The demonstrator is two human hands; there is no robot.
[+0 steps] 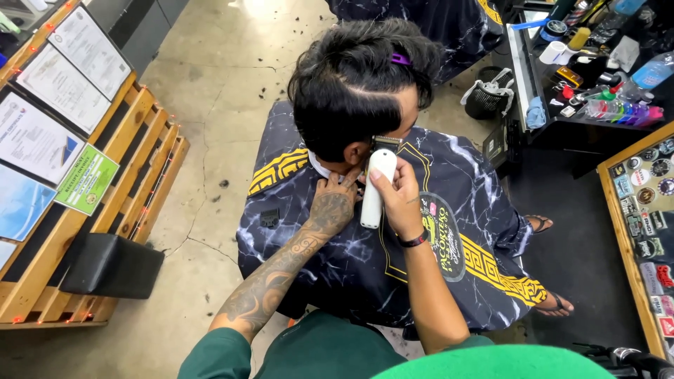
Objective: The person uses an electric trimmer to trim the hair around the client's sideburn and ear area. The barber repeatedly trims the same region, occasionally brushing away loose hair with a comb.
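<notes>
The right hand [399, 200] was wrapped around a white hair clipper [375, 186], fingers closed on its body with the thumb along the front, near the middle of the frame. The clipper stood almost upright, its dark blade end at the top touching the hairline at the back of a seated person's head [354, 84]. The left hand [335, 200], tattooed down the forearm, rested just left of the clipper against the person's neck and white collar, fingers spread flat and holding nothing. A dark band [413, 241] sat on the right wrist.

The seated person had black hair with a purple clip [401, 59] pinned near the top, and wore a dark marbled cape [351, 260] with yellow patterned trim, filling the centre of the frame. Sandalled feet [554, 305] showed at the cape's right edge.

A wooden pallet wall [133, 175] with framed papers stood at the left, a black box [112, 265] at its foot. A dark counter [590, 70] crowded with bottles and tools sat in the upper right. Hair clippings lay on the concrete floor [225, 91].
</notes>
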